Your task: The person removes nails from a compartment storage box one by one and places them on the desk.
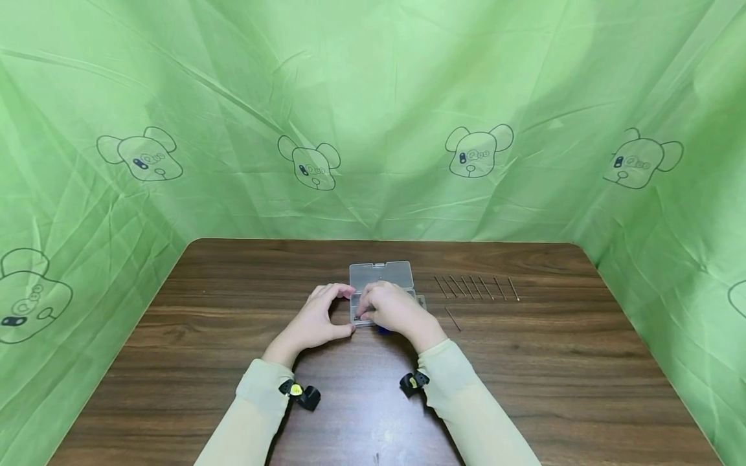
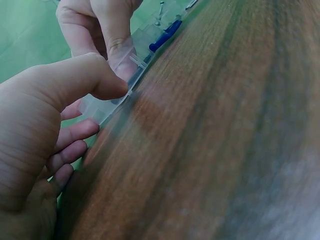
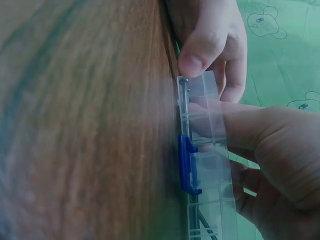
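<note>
Sleeves (image 1: 247, 414), then hands (image 1: 316, 320) (image 1: 396, 309): left's grip on clear box (image 1: 368, 277), right over it, hold unclear.

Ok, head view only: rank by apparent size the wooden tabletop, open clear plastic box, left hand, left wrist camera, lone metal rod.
1. Wooden tabletop
2. Open clear plastic box and left hand: too alike to rank; box partly covered
3. Left wrist camera
4. Lone metal rod
</note>
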`<move>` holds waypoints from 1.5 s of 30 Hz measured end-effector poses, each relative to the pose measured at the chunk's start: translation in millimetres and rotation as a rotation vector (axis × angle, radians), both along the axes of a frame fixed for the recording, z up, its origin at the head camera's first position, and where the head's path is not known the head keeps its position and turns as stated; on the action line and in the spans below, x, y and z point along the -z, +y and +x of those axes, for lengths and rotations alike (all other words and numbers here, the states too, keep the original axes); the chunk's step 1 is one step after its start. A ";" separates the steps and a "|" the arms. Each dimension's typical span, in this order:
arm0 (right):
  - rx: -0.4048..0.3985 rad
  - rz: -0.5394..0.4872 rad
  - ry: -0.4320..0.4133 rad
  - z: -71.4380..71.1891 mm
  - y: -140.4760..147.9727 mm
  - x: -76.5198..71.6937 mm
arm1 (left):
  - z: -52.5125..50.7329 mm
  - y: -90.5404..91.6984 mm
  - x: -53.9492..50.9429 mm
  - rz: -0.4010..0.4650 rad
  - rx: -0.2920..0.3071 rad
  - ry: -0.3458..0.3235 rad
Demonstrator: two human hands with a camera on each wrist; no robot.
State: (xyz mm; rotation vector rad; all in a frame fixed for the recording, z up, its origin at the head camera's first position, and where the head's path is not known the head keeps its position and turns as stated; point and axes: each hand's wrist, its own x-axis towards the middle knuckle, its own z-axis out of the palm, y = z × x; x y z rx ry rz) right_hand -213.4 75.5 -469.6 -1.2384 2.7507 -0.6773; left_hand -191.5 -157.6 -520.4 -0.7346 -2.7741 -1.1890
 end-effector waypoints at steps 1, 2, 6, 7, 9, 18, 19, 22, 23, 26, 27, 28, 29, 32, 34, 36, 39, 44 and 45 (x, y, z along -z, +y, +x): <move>0.002 0.002 0.001 0.4 -0.2 -0.8 | 0.0 0.0 -0.3 0.001 -0.001 -0.001; 0.005 0.005 0.006 0.5 -0.3 -1.0 | -0.1 -0.1 -0.5 0.000 -0.002 0.000; 0.007 0.019 0.043 1.6 -1.4 -2.3 | 0.0 -0.3 -0.9 0.008 -0.002 -0.003; 0.005 0.023 0.052 2.0 -1.7 -2.6 | 0.0 -0.3 -0.9 0.009 -0.002 -0.002; 0.002 0.028 0.062 2.8 -2.5 -3.6 | 0.0 -0.4 -0.8 0.009 -0.002 -0.003; -0.018 0.042 0.070 4.1 -2.6 -5.5 | -0.6 -1.7 -0.5 0.005 -0.008 -0.005; -0.023 0.042 0.067 3.8 -2.3 -5.4 | -0.7 -1.9 -0.3 0.004 -0.009 -0.005; -0.035 0.039 0.039 2.7 -0.9 -4.5 | -0.5 -2.3 0.2 0.003 -0.008 -0.006; -0.037 0.037 0.021 2.4 -0.3 -4.5 | -0.4 -2.4 0.3 0.004 -0.008 -0.007; -0.042 0.030 -0.022 0.4 1.9 -2.9 | 0.0 -2.4 0.3 0.006 -0.007 -0.011; -0.044 0.025 -0.032 -0.4 2.6 -2.3 | 0.0 -2.4 0.3 0.006 -0.008 -0.012; -0.045 0.021 -0.041 -1.3 3.4 -1.6 | 0.0 -2.4 0.1 0.007 -0.008 -0.011; -0.046 0.012 -0.051 -2.1 4.1 -1.0 | 0.0 -2.1 -0.2 0.007 -0.007 -0.009; -0.050 -0.014 -0.070 -3.9 6.0 0.2 | 0.2 -1.2 -1.3 0.004 -0.004 -0.004; -0.050 -0.026 -0.083 -4.1 7.2 0.6 | 0.6 -0.5 -2.1 0.005 0.000 -0.003; -0.053 -0.037 -0.096 -3.6 8.4 0.5 | 1.4 0.0 -2.5 0.004 0.002 -0.001; -0.054 -0.047 -0.121 -2.5 9.3 0.1 | 2.0 0.3 -2.2 0.001 0.003 0.003; -0.048 -0.059 -0.149 -1.9 9.1 -0.3 | 2.2 0.6 -1.6 0.007 0.002 0.006; -0.046 -0.060 -0.151 -1.8 9.2 -0.6 | 2.3 0.8 -1.8 0.011 0.002 0.003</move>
